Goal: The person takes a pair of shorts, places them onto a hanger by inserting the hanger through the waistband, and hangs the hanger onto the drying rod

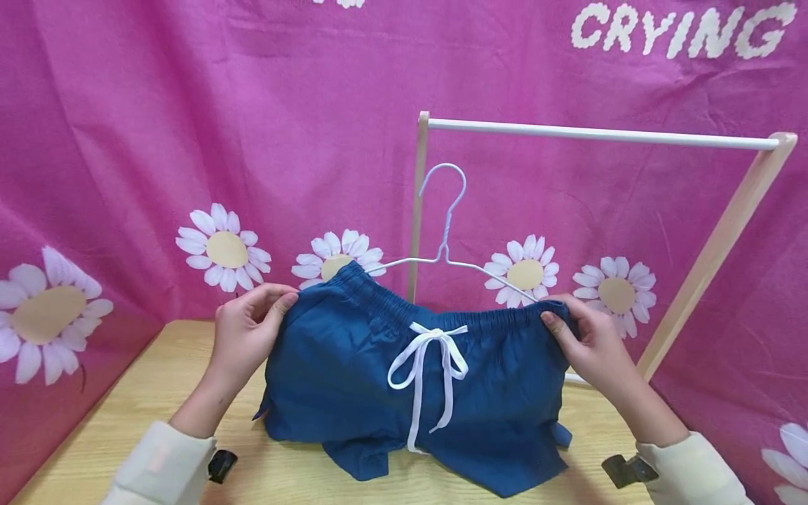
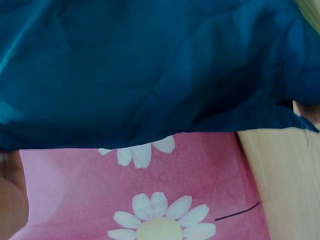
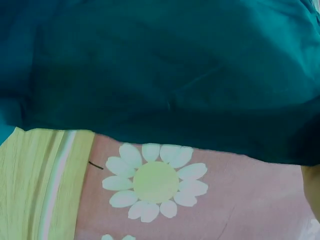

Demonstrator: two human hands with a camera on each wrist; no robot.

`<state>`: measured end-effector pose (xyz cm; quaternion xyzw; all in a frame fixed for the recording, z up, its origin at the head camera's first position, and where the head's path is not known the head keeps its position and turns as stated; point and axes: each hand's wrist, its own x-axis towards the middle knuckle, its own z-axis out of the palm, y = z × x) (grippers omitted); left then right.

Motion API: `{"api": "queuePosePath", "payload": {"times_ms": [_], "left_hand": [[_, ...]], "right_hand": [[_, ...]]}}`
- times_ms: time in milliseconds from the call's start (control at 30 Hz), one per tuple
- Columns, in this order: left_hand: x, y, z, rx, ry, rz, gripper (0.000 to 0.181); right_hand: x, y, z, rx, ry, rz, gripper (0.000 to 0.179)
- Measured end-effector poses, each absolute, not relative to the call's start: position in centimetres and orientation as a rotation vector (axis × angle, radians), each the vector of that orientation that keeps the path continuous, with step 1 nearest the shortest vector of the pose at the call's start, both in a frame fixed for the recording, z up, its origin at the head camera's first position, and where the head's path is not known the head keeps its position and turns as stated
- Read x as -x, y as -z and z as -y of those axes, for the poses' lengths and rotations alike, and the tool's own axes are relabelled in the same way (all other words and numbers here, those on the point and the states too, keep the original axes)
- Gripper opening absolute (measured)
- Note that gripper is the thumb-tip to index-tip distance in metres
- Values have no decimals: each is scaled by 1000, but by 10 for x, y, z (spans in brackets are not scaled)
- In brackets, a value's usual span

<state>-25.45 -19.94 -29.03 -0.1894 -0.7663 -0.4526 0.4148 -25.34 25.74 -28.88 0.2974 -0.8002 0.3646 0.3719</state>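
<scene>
Dark blue shorts [image 1: 353, 365] with a gathered waistband and a white drawstring [image 1: 435, 337] tied in a bow spread between both hands. My left hand [image 1: 249, 333] pinches the left side of the shorts near the waist. At the other end of the waistband, my right hand [image 1: 593, 344] grips the fabric between thumb and fingers. A white wire hanger [image 1: 445, 224] rises from the waist opening, its hook upright and its lower part hidden in the shorts. Blue fabric [image 2: 125, 70] fills much of the left wrist view, and shorts fabric [image 3: 165, 75] covers the right wrist view's upper half.
Behind the shorts on the right stands a garment rack with a white rail [image 1: 600, 133] and wooden side posts [image 1: 713, 259]. A pink cloth [image 1: 303, 140] with daisies and lettering hangs around the light wooden table [image 1: 145, 414].
</scene>
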Motion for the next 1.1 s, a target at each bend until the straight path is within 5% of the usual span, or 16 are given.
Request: {"api": "queuePosePath", "payload": {"times_ms": [433, 667, 767, 1100], "left_hand": [[248, 298, 195, 488, 1071, 1864, 12], [233, 292, 174, 512, 958, 2054, 69], [232, 290, 169, 493, 924, 2153, 79], [243, 301, 183, 529, 946, 2174, 52]], "right_hand": [[249, 289, -238, -719, -926, 2049, 25], [245, 287, -224, -649, -880, 1995, 25], [244, 287, -219, -626, -886, 1970, 25], [240, 292, -221, -607, -999, 1977, 22]]}}
